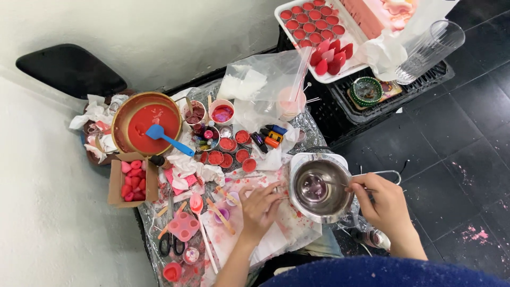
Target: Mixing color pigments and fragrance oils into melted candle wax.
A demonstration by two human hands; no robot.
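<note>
My right hand (383, 203) pinches a thin metal stick (333, 184) whose tip reaches into a small steel pot (321, 189) with a wire handle; a little purple-pink residue lies at the pot's bottom. My left hand (260, 206) rests just left of the pot on stained white paper (276, 234), fingers bent, touching the paper next to a small cup; whether it holds anything is unclear.
A copper bowl (123, 114) of red wax with a blue spatula (166, 136) sits at the left. Several small red-filled cups (228, 144), a cardboard box (115, 187) of pink shapes, a pink mould (184, 226), scissors, plastic bags, a white tray (329, 74) and a glass surround the worktop.
</note>
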